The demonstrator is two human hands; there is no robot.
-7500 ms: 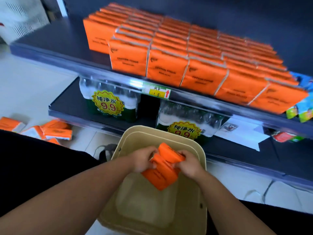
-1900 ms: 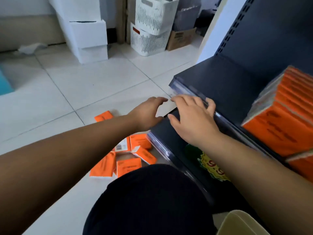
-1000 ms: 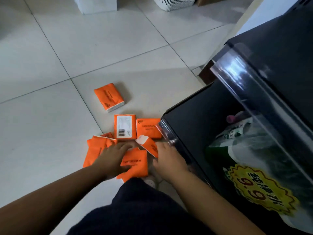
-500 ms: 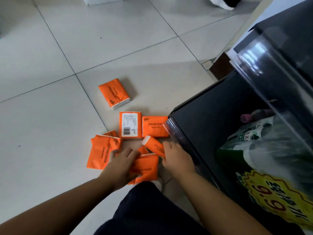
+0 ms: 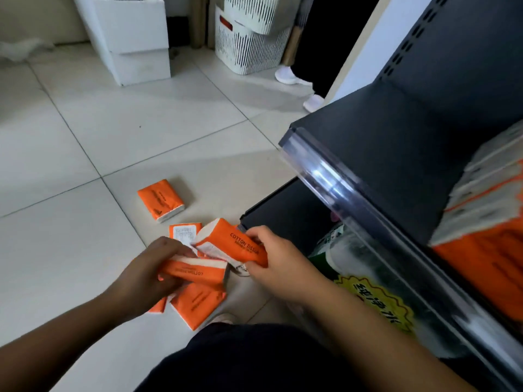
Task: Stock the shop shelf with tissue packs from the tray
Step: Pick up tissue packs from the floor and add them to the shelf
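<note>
Floor by shelf | left hand fingers are grasping first pack | right hand fingers are grasping second pack | spare packs are lying on floor.

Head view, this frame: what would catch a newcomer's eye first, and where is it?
At centre, the left hand grips one orange tissue pack and the right hand grips a second pack, just above the tiled floor. Loose packs lie beneath them, a lone pack farther off. At right, the dark shelf bears stacked orange packs.
</note>
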